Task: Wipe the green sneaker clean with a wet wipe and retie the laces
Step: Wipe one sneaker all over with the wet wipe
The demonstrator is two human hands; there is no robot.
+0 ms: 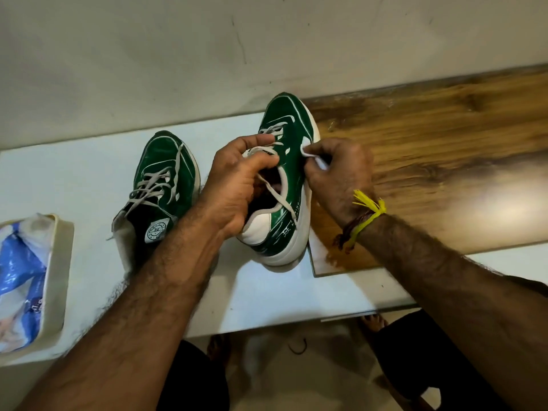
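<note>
My left hand point(237, 185) holds the sneaker point(286, 179) by its tongue, fingers curled into the opening, keeping it upright on the worktop point(89, 173) with the toe pointing away from me. My right hand point(338, 173) pinches the wipe point(310, 154) against the shoe's right flank, so the next stroke, I judge, runs along its long axis; the laces point(274, 188) hang loose under my left grip

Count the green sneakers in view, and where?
2. One sneaker is held at its tongue by the left hand while the right hand presses a wet wipe to its side. The other sneaker lies on the white table to its left, untouched.
</note>
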